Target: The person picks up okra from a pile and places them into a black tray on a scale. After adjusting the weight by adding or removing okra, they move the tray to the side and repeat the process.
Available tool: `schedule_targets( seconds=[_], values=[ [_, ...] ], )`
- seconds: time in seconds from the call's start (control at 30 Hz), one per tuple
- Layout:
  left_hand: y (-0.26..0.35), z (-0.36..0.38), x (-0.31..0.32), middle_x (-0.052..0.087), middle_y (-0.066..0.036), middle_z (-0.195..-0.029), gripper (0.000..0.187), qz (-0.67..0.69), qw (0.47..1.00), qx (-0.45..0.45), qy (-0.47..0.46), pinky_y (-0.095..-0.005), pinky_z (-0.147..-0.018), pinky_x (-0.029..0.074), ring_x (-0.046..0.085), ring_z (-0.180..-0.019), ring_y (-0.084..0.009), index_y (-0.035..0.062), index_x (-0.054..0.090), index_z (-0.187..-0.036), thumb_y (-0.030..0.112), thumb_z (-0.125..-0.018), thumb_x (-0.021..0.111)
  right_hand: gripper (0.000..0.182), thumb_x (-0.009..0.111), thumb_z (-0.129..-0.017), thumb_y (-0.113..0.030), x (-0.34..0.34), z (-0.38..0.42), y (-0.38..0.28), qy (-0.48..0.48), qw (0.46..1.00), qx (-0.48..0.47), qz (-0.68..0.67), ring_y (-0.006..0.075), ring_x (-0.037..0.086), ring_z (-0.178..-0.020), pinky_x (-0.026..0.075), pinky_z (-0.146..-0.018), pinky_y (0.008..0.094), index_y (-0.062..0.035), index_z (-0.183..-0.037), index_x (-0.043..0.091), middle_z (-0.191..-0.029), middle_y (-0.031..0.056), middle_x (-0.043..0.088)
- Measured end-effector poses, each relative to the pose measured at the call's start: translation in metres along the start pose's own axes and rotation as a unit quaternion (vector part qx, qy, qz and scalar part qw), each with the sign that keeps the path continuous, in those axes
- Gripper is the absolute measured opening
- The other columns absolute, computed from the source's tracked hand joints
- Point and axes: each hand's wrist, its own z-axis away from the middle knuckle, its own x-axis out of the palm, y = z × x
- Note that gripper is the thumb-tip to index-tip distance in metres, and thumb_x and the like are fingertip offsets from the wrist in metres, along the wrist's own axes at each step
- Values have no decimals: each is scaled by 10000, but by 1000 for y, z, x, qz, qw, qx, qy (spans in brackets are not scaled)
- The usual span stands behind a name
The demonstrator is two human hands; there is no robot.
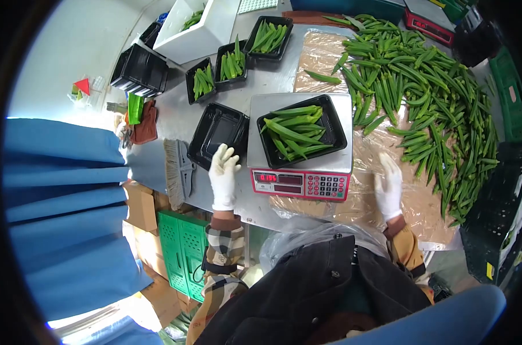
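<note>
My left hand (223,177), in a white glove, is beside the near end of a black plastic tray (219,127) whose bare bottom shows. Its fingers are loosely bent and apart, with nothing visible in them. A red-fronted digital scale (298,185) stands between my hands, its display reading about 0.195. On its metal plate rests a second black tray (332,137) holding okra pods (298,131). To the right of the scale, my gloved right hand (389,185) is stretched out over plastic-wrapped cardboard (361,198), holding nothing.
A large heap of okra (427,92) covers the right side of the table. Filled trays (269,38) stand at the back left, near stacked black trays (139,70) and a white foam box (195,43). A brush (177,172) lies at the left edge; green crates (183,253) stand below.
</note>
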Motion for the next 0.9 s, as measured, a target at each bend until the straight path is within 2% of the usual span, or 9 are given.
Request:
schedule_targets(
  seconds=[0.17,0.27,0.4,0.47,0.57,0.67,0.73,0.8,0.9],
  values=[
    [10,-4,-10,642,-121,-1230,418,8,1000,2,0,-273,-815,554,656,-975,-160,38,488,-1391,125,-989,567,610,620,-788,-13,-5,86,51,-109,985,126,42,354,462,-1303,327,-1135,428,-42,-1386,507,-1393,177,517],
    [18,-5,3,672,-114,-1157,412,-10,999,15,-36,-255,-757,562,664,-888,-140,0,497,-1370,135,-989,573,624,616,-789,-20,-1,93,49,-95,988,90,79,343,443,-1330,302,-1155,405,-48,-1402,502,-1426,174,492],
    [2,-1,37,670,-101,-1018,395,-50,983,-72,-162,-258,-607,586,672,-731,-137,-3,511,-1333,141,-977,604,618,595,-790,-18,-1,83,43,-94,986,110,78,349,444,-1320,312,-1147,414,-54,-1400,506,-1409,179,498],
    [-6,-3,58,663,-103,-1057,322,-66,955,-163,-238,-305,-648,613,694,-788,-193,-9,536,-1281,107,-982,563,617,590,-776,-17,-1,82,44,-91,987,107,74,361,452,-1303,322,-1135,431,-52,-1388,517,-1390,182,504],
    [4,-16,80,658,-113,-1066,257,-35,963,-149,-223,-340,-651,627,705,-803,-249,-25,547,-1218,67,-979,522,624,592,-766,-14,-2,80,44,-87,988,106,77,366,461,-1294,332,-1129,432,-52,-1385,522,-1385,184,509],
    [33,-54,108,645,-136,-1100,234,5,953,-197,-231,-369,-662,633,708,-816,-298,-40,546,-1187,40,-974,489,631,591,-751,-20,-3,77,43,-80,988,106,78,369,475,-1270,344,-1115,443,-52,-1378,528,-1370,182,518],
    [37,-92,134,615,-174,-1163,250,43,953,-181,-238,-432,-712,631,702,-825,-358,-59,536,-1191,50,-969,499,620,592,-758,-37,-3,76,44,-85,988,110,73,365,473,-1267,345,-1104,451,-58,-1375,533,-1367,174,517],
    [37,-133,169,648,-201,-1080,277,64,961,-154,-221,-412,-651,639,711,-789,-351,-88,540,-1208,34,-966,481,636,591,-750,-40,-2,74,45,-88,987,109,84,354,468,-1271,334,-1104,456,-69,-1383,526,-1369,164,516],
    [37,-196,235,658,-207,-1003,135,40,967,-208,-140,-458,-624,637,712,-759,-365,-60,542,-1041,-2,-944,469,658,591,-740,-45,-5,71,42,-87,984,123,92,347,464,-1274,331,-1093,461,-87,-1393,516,-1365,150,520]
  ],
)
